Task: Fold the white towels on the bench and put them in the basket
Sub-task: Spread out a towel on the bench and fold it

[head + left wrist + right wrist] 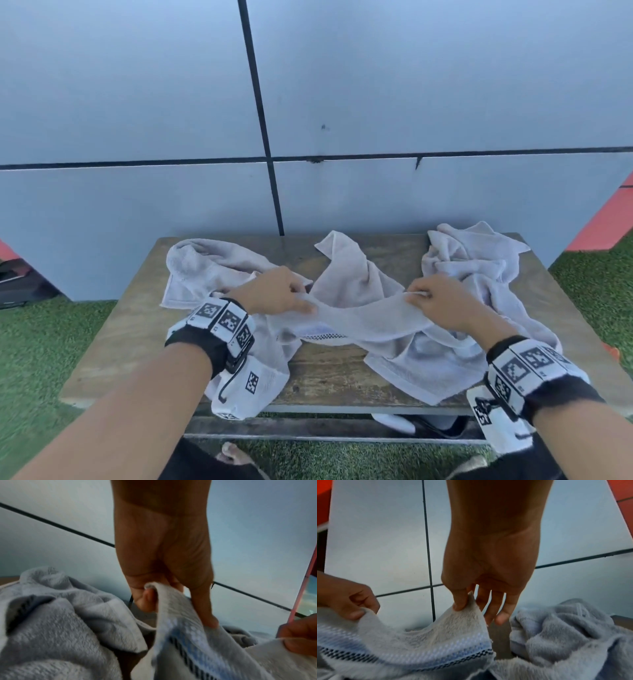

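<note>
Several crumpled white towels lie on a worn wooden bench [137, 329]. One towel [359, 320] with a woven blue and dark band hangs stretched between my two hands, just above the bench top. My left hand [303, 298] pinches its top edge on the left, seen close in the left wrist view [154, 596]. My right hand [416, 296] pinches the same edge on the right between thumb and forefinger [467, 601], its other fingers loose. Other towels lie at back left [198, 270], middle [349, 270] and right [479, 260]. No basket is in view.
A grey panelled wall [411, 85] with dark seams stands right behind the bench. Green turf [41, 359] surrounds it. A white and dark shoe [411, 425] lies under the bench's front edge, and a dark object [20, 284] sits at far left.
</note>
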Available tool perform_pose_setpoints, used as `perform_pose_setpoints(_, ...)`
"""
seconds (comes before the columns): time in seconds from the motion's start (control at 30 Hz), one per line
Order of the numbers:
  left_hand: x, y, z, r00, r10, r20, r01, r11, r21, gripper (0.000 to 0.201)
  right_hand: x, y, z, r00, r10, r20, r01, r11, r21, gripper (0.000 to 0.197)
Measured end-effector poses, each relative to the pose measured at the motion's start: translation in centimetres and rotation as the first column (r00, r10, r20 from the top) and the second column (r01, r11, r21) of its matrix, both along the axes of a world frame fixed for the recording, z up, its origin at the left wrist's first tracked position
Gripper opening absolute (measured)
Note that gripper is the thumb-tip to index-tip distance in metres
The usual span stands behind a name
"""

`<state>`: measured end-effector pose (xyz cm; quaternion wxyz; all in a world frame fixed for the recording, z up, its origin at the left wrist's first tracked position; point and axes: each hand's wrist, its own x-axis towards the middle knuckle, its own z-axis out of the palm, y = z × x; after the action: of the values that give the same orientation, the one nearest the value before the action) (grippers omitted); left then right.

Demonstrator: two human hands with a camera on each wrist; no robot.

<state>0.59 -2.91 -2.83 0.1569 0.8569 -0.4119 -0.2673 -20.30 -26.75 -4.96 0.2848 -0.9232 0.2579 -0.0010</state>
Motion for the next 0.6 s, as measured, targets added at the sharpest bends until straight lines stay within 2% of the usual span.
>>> perform_pose_setpoints(0.07, 0.0, -1.2, -1.2, 0.999, 0.027, 0.031, -0.025, 0.998, -0.055, 0.040, 1.2, -0.3, -1.2, 0.999, -0.030, 0.042, 0.030, 1.000, 0.000, 0.018)
perform_pose_setpoints(0.13, 0.3, -2.6, -2.3, 0.997, 0.049, 0.063, -0.041, 0.992, -0.123, 0.024, 2.7, -0.5, -2.3, 0.999, -0.033, 0.039, 0.034, 0.999, -0.028, 0.030)
perform_pose_setpoints(0.17, 0.4, -3.4, -2.9, 0.997, 0.046, 0.058, -0.038, 0.990, -0.132, 0.023, 3.5, -0.6, -2.9, 0.999, -0.033, 0.012, 0.034, 0.996, -0.077, 0.035)
perform_pose_setpoints(0.23, 0.9, -5.0, -4.4, 1.000, 0.001, 0.029, 0.002, 0.994, -0.111, 0.025, 5.0, -0.8, -4.2, 0.998, -0.027, -0.064, 0.017, 0.990, -0.142, 0.032)
perform_pose_setpoints(0.3, 0.9, -6.4, -5.7, 0.999, -0.032, 0.008, 0.032, 0.997, -0.064, 0.022, 6.2, -0.7, -5.2, 0.990, 0.014, -0.143, -0.034, 0.990, -0.140, 0.025)
perform_pose_setpoints(0.43, 1.5, -8.8, -7.8, 0.982, -0.137, 0.127, 0.131, 0.990, 0.058, 0.010, 8.8, -0.4, -6.0, 0.976, 0.091, -0.198, -0.129, 0.974, -0.187, 0.028)
perform_pose_setpoints(0.53, 3.0, -10.1, -7.2, 0.977, -0.145, 0.159, 0.155, 0.986, -0.053, 0.035, 11.0, -1.6, -4.8, 0.983, 0.104, -0.152, -0.122, 0.986, -0.114, 0.023)
perform_pose_setpoints(0.6, 4.8, -11.1, -5.3, 0.986, -0.096, 0.133, 0.121, 0.974, -0.191, 0.033, 13.0, -3.3, -3.2, 0.997, 0.075, -0.028, -0.078, 0.988, -0.130, 0.025)
